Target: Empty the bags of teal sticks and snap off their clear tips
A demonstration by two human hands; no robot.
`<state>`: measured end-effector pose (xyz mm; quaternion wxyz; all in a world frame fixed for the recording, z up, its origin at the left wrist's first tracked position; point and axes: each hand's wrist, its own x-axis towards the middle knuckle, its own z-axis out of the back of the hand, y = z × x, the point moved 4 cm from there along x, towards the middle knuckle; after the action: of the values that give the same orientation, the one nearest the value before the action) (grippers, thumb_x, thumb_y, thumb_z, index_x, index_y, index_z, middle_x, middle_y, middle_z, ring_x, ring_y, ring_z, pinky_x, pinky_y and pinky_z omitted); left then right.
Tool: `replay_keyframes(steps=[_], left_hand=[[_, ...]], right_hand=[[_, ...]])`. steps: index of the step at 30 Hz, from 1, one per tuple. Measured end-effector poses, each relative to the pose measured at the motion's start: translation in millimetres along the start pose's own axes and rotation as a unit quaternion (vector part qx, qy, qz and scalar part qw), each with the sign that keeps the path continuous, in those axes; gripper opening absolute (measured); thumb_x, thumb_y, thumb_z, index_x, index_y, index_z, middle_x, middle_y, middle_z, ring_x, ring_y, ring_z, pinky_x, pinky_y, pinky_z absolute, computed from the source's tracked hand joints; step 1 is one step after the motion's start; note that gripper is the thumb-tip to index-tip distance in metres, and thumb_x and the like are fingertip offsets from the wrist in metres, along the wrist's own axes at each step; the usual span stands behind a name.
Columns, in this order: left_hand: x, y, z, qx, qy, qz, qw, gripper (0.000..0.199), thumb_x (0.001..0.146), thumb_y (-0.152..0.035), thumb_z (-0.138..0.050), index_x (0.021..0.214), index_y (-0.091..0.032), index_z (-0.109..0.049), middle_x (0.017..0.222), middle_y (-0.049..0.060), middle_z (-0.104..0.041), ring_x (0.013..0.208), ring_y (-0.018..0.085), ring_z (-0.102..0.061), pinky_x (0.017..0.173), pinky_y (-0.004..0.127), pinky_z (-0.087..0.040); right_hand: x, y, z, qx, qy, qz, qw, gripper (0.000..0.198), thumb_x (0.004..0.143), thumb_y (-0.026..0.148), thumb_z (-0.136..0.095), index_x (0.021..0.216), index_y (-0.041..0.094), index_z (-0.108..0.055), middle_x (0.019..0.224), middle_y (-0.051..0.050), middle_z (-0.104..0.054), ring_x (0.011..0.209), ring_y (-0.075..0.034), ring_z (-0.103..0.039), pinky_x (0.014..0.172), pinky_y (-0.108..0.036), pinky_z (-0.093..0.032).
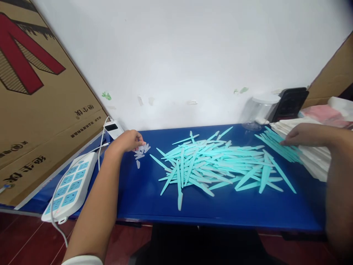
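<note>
A small pile of whitish translucent caps lies on the left of the blue table, and my left hand is over it, fingers pinched together on one of the caps. In the middle spreads a large loose heap of turquoise eyebrow razors with pale blade ends, pointing many ways. At the right, more turquoise razors lie side by side in a neat row. My right hand reaches over this row, its fingers closed at the end of a razor; its grip is partly hidden.
A white power strip with cables and a small white device are at the left, beside a cardboard box. A clear jar, a black phone-like object and white paper packets stand or lie at the right. A white wall closes the back.
</note>
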<state>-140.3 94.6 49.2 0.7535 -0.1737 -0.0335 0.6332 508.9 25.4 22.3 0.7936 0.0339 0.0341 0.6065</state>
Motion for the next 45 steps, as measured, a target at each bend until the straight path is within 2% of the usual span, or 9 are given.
replay_keyframes(steps=[3, 7, 13, 20, 25, 30, 37, 41, 45], left_hand=[[4, 9, -4, 0.030, 0.018, 0.023, 0.999, 0.031, 0.075, -0.053, -0.078, 0.078, -0.022, -0.075, 0.068, 0.006, -0.076, 0.062, 0.023, -0.071, 0.055, 0.027, -0.044], [7, 15, -1, 0.112, -0.026, 0.032, 0.993, 0.029, 0.078, -0.051, -0.077, 0.085, -0.023, -0.081, 0.080, 0.009, -0.079, 0.071, 0.024, -0.070, 0.061, 0.028, -0.042], [0, -2, 0, 0.123, -0.088, -0.005, 0.988, 0.039, 0.090, -0.056, -0.067, 0.102, -0.022, -0.080, 0.089, 0.011, -0.078, 0.075, 0.025, -0.069, 0.063, 0.031, -0.041], [-8, -38, -9, 0.116, -0.112, -0.072, 0.984, 0.033, 0.095, -0.051, -0.066, 0.105, -0.022, -0.079, 0.092, 0.008, -0.078, 0.078, 0.024, -0.069, 0.063, 0.031, -0.041], [-11, -62, -21, 0.100, -0.124, -0.120, 0.980, 0.027, 0.097, -0.045, -0.067, 0.106, -0.022, -0.079, 0.087, 0.006, -0.077, 0.076, 0.022, -0.067, 0.064, 0.031, -0.040], [-10, -83, -41, 0.081, -0.135, -0.196, 0.968, 0.025, 0.100, -0.040, -0.064, 0.106, -0.022, -0.079, 0.085, 0.005, -0.075, 0.075, 0.022, -0.067, 0.067, 0.033, -0.045], [2, -109, -85, -0.018, -0.179, -0.293, 0.939, 0.038, 0.109, -0.033, -0.047, 0.135, -0.019, -0.070, 0.136, 0.010, -0.072, 0.128, 0.029, -0.062, 0.108, 0.044, -0.050], [10, -119, -102, -0.044, -0.136, -0.319, 0.937, 0.038, 0.111, -0.032, -0.041, 0.131, -0.021, -0.072, 0.135, 0.008, -0.074, 0.125, 0.028, -0.064, 0.108, 0.045, -0.051], [10, -120, -103, -0.051, -0.122, -0.336, 0.932, 0.038, 0.111, -0.037, -0.042, 0.116, -0.021, -0.076, 0.125, 0.009, -0.077, 0.117, 0.028, -0.066, 0.102, 0.045, -0.053]], right_hand=[[-2, 6, -10, -0.022, 0.175, -0.046, 0.983, 0.037, 0.086, 0.028, -0.081, 0.054, 0.011, -0.074, 0.073, -0.018, -0.074, 0.065, -0.020, -0.062, 0.071, -0.038, -0.040], [-10, 25, 2, -0.038, 0.125, -0.068, 0.989, 0.036, 0.083, 0.041, -0.084, 0.064, 0.012, -0.077, 0.086, -0.019, -0.077, 0.070, -0.021, -0.063, 0.073, -0.039, -0.040], [-42, 53, -13, -0.006, 0.274, -0.050, 0.960, 0.052, 0.092, 0.053, -0.073, 0.070, 0.007, -0.080, 0.078, -0.019, -0.074, 0.063, -0.016, -0.059, 0.069, -0.038, -0.038], [-43, 73, -28, -0.010, 0.274, -0.008, 0.962, 0.058, 0.095, 0.059, -0.065, 0.057, 0.015, -0.070, 0.075, -0.017, -0.075, 0.062, -0.023, -0.064, 0.069, -0.038, -0.045], [-34, 85, -19, -0.013, 0.161, 0.012, 0.987, 0.043, 0.094, 0.050, -0.068, 0.067, 0.016, -0.074, 0.074, -0.014, -0.074, 0.065, -0.025, -0.066, 0.069, -0.037, -0.043], [-39, 131, -12, 0.035, -0.025, 0.189, 0.981, 0.025, 0.095, 0.039, -0.062, 0.097, 0.019, -0.077, 0.087, -0.010, -0.076, 0.071, -0.022, -0.064, 0.067, -0.035, -0.042], [-51, 176, -34, 0.044, -0.076, 0.264, 0.961, 0.027, 0.096, 0.037, -0.056, 0.099, 0.022, -0.077, 0.096, -0.008, -0.078, 0.082, -0.025, -0.067, 0.069, -0.035, -0.044], [-61, 190, -32, 0.084, -0.120, 0.285, 0.947, 0.037, 0.103, 0.040, -0.046, 0.105, 0.021, -0.077, 0.102, -0.011, -0.078, 0.088, -0.028, -0.069, 0.073, -0.039, -0.049], [-71, 204, -35, 0.134, -0.104, 0.355, 0.919, 0.048, 0.107, 0.045, -0.040, 0.127, 0.018, -0.074, 0.124, -0.015, -0.075, 0.119, -0.034, -0.065, 0.094, -0.048, -0.054]])
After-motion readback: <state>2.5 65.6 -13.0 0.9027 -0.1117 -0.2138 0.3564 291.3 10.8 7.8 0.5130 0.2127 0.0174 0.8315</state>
